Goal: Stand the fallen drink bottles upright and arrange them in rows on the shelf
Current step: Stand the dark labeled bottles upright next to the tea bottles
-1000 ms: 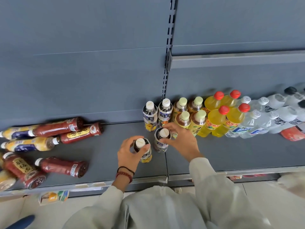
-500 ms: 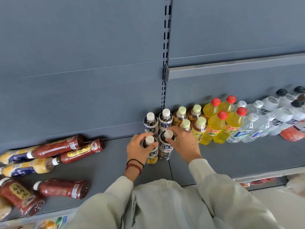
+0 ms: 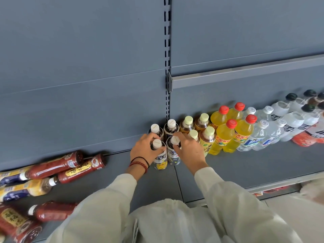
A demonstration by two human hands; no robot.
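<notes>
The left hand (image 3: 145, 149) grips one white-capped bottle (image 3: 158, 151) and the right hand (image 3: 188, 149) its neighbour (image 3: 173, 151) — both upright on the shelf (image 3: 254, 163), touching, fingers hiding their shoulders — while fallen red bottles (image 3: 52, 166) run off the left edge.

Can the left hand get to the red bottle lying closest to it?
Probably yes. The left hand is busy holding a white-capped bottle, but the shelf between it and the red bottle lying there looks bare, so once it lets go nothing blocks it.
</notes>
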